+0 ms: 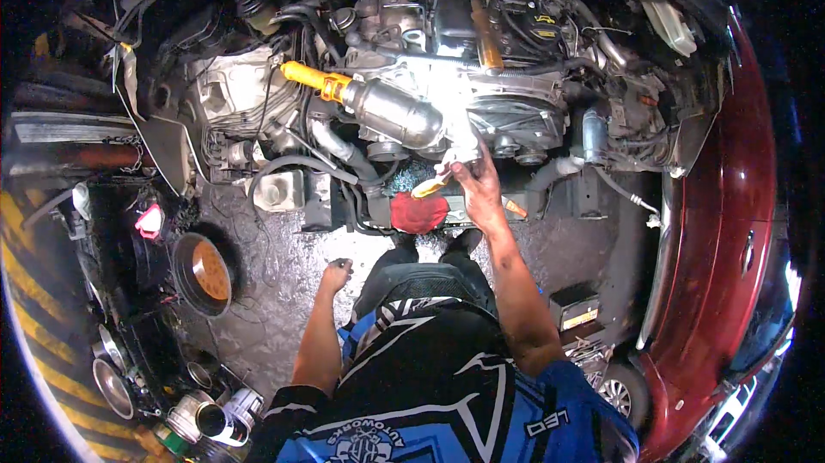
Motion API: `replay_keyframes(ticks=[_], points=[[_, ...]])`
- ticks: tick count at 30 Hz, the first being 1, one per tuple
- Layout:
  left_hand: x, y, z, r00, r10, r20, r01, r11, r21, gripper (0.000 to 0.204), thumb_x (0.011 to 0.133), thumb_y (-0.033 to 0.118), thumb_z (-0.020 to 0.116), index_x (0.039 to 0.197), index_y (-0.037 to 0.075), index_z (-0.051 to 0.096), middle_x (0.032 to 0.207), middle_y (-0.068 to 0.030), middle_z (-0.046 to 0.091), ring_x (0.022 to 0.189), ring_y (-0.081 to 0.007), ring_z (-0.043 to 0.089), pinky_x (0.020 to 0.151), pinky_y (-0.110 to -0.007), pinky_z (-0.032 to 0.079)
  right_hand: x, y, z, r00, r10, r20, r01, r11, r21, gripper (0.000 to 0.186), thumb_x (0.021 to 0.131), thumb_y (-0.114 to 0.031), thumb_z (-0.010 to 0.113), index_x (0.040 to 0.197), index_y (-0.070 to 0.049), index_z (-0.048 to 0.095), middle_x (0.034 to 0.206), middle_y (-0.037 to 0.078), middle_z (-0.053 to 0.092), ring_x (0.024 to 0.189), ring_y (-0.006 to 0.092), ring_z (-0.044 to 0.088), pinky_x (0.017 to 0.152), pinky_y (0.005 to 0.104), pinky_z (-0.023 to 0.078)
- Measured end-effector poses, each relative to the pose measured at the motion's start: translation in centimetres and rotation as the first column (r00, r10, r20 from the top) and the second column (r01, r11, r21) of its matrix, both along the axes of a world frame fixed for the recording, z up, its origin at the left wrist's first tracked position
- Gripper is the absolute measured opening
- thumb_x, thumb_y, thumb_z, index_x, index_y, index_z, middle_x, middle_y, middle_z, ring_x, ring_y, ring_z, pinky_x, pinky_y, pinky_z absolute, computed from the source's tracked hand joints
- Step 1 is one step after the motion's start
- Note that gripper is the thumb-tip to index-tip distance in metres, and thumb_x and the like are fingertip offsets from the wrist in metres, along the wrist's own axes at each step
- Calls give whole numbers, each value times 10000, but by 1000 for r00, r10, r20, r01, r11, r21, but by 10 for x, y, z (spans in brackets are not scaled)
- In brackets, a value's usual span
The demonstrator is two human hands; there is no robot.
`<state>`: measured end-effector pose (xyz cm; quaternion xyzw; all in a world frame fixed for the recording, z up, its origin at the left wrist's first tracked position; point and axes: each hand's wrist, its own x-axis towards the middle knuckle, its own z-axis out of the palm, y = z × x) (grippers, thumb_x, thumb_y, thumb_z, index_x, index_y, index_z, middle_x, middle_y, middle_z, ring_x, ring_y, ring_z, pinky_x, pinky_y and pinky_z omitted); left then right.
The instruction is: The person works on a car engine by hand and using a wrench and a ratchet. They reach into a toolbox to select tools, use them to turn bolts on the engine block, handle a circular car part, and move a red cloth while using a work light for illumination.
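Observation:
My right hand (479, 190) reaches up to the front of an open car engine (507, 115). Its fingers are closed on a pale piece that glare washes out, so its kind cannot be made out. Just left of these fingers a yellow, stick-like piece (429, 187) lies over a red cloth (419, 212) on the front crossbar. Low beside my legs hangs my left hand (338, 274), fingers curled in; whatever they may hold is hidden. Above the cloth, a silver cylinder with an orange handle (395, 113) rests across the engine bay.
A brown-handled tool (486, 37) leans on the engine top. Another orange-brown handle (515, 208) lies on the crossbar. On the wet floor at left stands a round pan (203, 274) with brown liquid. Buckets (191, 418) crowd the lower left. A red car (718, 231) borders the right.

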<state>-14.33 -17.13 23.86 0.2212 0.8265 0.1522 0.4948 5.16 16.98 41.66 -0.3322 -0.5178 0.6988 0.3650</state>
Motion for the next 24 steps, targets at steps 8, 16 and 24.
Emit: replay_keyframes(ticks=[8, 16, 24], points=[[-7, 1, 0, 998, 45, 37, -43, 997, -57, 408, 938, 339, 549, 1117, -18, 629, 853, -161, 714, 676, -211, 686, 666, -339, 542, 10, -4, -12, 963, -56, -262, -26, 954, -300, 369, 888, -164, 675, 1212, -67, 528, 1144, 157, 634, 1076, 279, 616, 975, 451, 480], [-9, -7, -8, 992, 93, 81, -90, 995, -33, 428, 952, 348, 535, 1132, -33, 612, 833, -159, 713, 663, -208, 684, 651, -334, 543, 15, -9, -45, 978, -135, -157, 93, 965, -246, 187, 904, -170, 657, 963, -1, 603, 1139, 208, 632, 1058, 314, 622, 937, 435, 507], [-8, 4, 4, 1000, -12, -19, 12, 1000, 2, 407, 947, 340, 535, 1033, -47, 629, 794, -152, 706, 620, -213, 672, 603, -344, 531, 32, 3, -31, 940, -39, 338, -78, 942, 326, 361, 987, -244, 520, 1247, 7, 522, 1082, 136, 684, 1015, 259, 660, 851, 348, 497]])
